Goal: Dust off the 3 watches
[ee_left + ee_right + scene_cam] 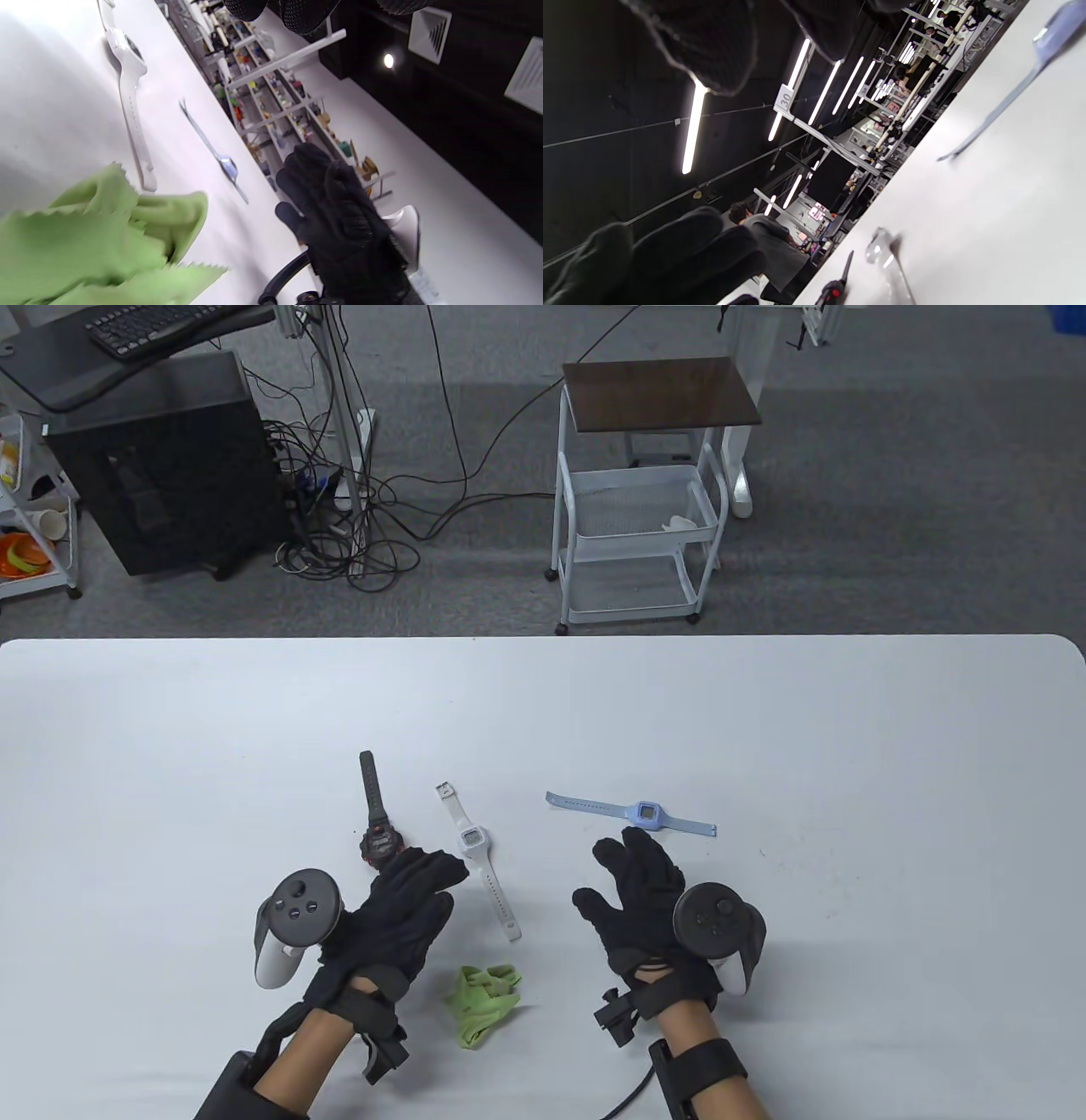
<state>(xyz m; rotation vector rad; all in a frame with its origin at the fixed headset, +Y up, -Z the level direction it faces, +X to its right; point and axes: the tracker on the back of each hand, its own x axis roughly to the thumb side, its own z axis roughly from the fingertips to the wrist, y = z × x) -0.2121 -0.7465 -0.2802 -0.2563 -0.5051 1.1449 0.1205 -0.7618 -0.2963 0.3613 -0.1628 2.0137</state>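
Note:
Three watches lie flat on the white table (170, 746): a black one (377, 814) on the left, a white one (477, 857) in the middle and a light blue one (632, 813) on the right. A crumpled green cloth (484, 1003) lies loose near the front, between my wrists. My left hand (424, 891) holds nothing, its straight fingers lying just below the black watch's face and beside the white strap. My right hand (624, 874) is empty, fingers relaxed, just short of the blue watch. The left wrist view shows the cloth (97, 241), the white watch (131, 84) and the blue watch (227, 165).
Beyond the table's far edge stand a white wire cart (632, 517) with a dark top, a black computer tower (161, 466) and tangled cables (356, 526) on the floor. The right wrist view shows the blue strap (1009, 101) and the black watch (833, 292).

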